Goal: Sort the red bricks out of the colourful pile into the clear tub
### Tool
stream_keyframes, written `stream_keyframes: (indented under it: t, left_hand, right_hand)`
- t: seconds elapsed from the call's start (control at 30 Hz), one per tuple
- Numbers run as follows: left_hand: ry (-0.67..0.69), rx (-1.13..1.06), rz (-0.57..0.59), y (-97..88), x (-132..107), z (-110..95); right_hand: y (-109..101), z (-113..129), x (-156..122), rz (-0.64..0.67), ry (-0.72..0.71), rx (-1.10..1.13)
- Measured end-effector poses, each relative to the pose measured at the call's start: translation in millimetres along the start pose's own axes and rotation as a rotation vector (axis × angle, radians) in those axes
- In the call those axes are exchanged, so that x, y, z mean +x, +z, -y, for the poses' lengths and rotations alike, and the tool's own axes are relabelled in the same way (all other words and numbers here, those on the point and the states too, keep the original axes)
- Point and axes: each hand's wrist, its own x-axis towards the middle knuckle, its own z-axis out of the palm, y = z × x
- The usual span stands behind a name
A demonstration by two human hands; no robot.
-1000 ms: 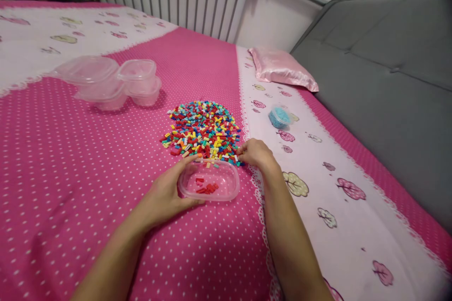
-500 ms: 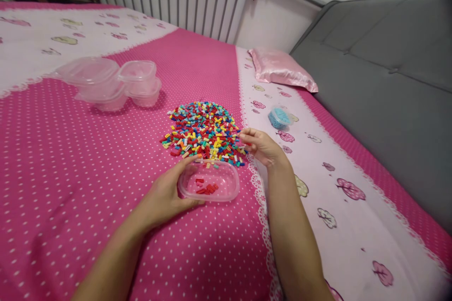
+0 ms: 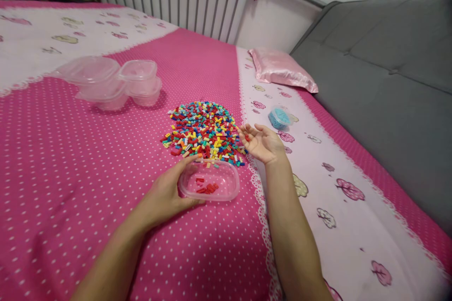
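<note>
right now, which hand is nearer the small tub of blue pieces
Right hand: it is just short of the blue-filled tub, slightly to its left. The left hand is farther off, gripping the clear container.

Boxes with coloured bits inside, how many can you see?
2. An open box, with red pieces, is gripped by the left hand. A blue-filled box sits beyond the right hand, on this side of the pillow. The stacked boxes show none.
</note>
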Motion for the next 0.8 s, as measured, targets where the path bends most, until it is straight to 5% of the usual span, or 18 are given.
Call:
stream_keyframes:
  t: [0.27, 0.57, 0.8]
  left_hand:
    - [0.008, -0.009, 0.008, -0.2, -0.1, -2.8]
    - [-0.004, 0.004, 0.004, -0.4, -0.5, -1.9]
    - [0.001, 0.0, -0.008, 0.5, -1.0, -1.8]
  right_hand:
    - [6.3, -2.8, -5.1, -0.046, -0.042, -0.245]
    - [-6.9, -16.0, -3.0, -0.102, -0.157, -1.339]
    - [-0.4, -17.2, -4.3, -0.069, -0.042, -1.629]
